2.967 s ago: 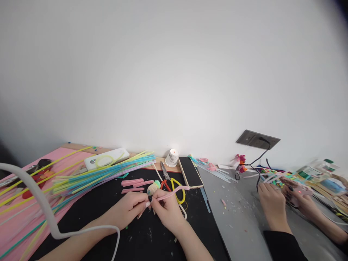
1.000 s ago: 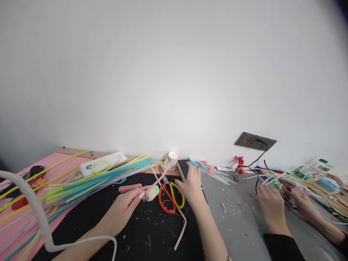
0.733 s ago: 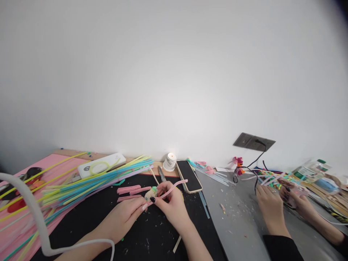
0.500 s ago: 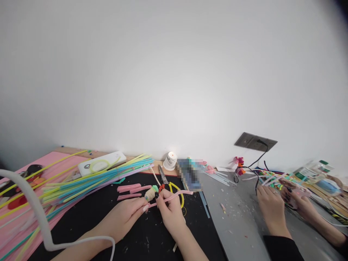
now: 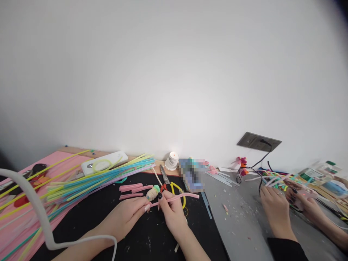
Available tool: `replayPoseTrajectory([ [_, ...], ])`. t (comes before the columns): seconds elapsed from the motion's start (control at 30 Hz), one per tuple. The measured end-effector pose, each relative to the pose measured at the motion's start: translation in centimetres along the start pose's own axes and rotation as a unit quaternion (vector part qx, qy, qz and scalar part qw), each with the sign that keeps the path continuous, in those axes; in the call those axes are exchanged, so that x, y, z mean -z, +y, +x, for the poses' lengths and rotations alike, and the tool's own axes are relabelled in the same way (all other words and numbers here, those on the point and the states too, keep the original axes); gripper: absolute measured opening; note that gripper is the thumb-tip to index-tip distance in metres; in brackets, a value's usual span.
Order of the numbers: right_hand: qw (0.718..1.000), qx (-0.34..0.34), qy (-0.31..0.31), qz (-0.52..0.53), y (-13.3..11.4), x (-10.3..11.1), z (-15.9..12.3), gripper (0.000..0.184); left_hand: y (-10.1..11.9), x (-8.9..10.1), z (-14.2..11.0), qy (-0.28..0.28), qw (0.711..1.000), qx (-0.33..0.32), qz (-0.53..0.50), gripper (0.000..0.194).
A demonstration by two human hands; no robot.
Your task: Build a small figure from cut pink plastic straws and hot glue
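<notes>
My left hand [image 5: 127,216] pinches the near end of a pink flattened straw [image 5: 179,197] over the black mat [image 5: 146,239]. My right hand [image 5: 171,214] grips the same pink straw a little further along, and its free end points right. A small wrapped cream and green piece [image 5: 153,192] sits at my fingertips, touching them. Red and yellow handled scissors [image 5: 170,185] lie just beyond my right hand.
A fan of coloured straws [image 5: 89,177] lies left, with short pink pieces [image 5: 133,189] beside it. A lit candle [image 5: 172,159] and a white power bank [image 5: 104,163] stand by the wall. A co-worker's hands [image 5: 274,210] work at the right on the grey mat.
One second ago my right hand reached out to the phone by the candle; it has come back and taken hold of the pink straw again beside my left hand.
</notes>
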State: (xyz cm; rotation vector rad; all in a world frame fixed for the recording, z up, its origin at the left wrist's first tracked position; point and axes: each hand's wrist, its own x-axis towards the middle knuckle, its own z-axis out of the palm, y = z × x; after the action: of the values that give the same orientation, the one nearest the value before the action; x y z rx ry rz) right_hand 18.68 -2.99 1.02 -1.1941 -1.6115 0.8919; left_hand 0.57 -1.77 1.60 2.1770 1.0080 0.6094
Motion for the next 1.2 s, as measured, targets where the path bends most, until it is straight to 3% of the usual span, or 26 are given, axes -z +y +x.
replayPoseTrajectory([
  [0.4,0.997,0.005,-0.075,-0.011,-0.17,-0.80,-0.41,0.027,0.14,-0.41,-0.07,-0.006,1.000,-0.018,0.020,0.030],
  [1.2,0.995,-0.001,-0.043,-0.085,0.32,-0.97,-0.50,0.030,0.09,-0.47,-0.09,-0.013,1.000,0.004,0.013,0.030],
])
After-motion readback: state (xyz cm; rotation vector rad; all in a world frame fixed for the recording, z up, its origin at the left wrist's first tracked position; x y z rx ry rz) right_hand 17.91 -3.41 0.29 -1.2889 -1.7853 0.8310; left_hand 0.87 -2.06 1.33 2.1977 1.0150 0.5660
